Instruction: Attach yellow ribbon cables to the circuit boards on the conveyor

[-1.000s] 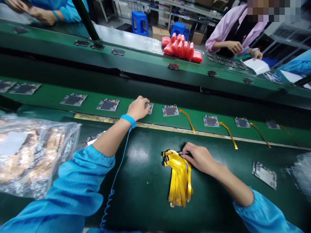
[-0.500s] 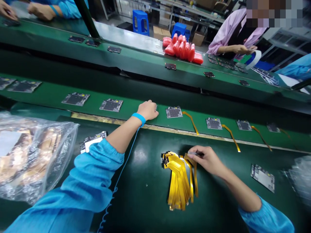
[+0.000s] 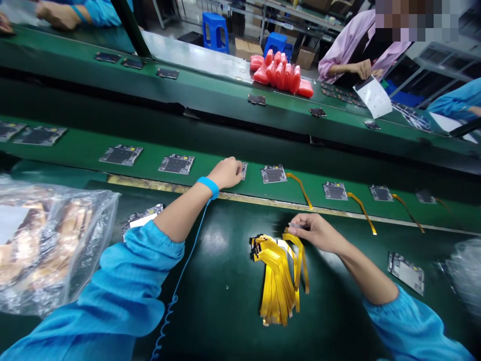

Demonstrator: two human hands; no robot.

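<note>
My left hand (image 3: 225,174), with a blue wrist strap (image 3: 209,186), is closed over a circuit board (image 3: 244,171) on the near green belt; only the board's right edge shows. My right hand (image 3: 317,231) pinches the upper end of a yellow flex cable (image 3: 302,253), with a slim grey piece at the fingertips that I cannot make out clearly. This cable hangs at the right side of a fanned pile of flex cables (image 3: 276,286) on the dark green bench. Right of my left hand, a circuit board (image 3: 274,174) on the belt has a flex cable (image 3: 300,189) at its side.
More boards (image 3: 176,164) lie along the near belt (image 3: 210,155). A clear plastic bag (image 3: 56,240) covers the bench's left, beside a board (image 3: 145,216). Another board (image 3: 406,273) lies right. Beyond are a far belt, red bundles (image 3: 280,72) and co-workers. A coiled blue cord (image 3: 188,265) trails from my wrist.
My right hand has moved slightly up and left, drawing the flex cable higher from the pile. Boards on the near belt have shifted right. A board edge now shows beside my left fingers.
</note>
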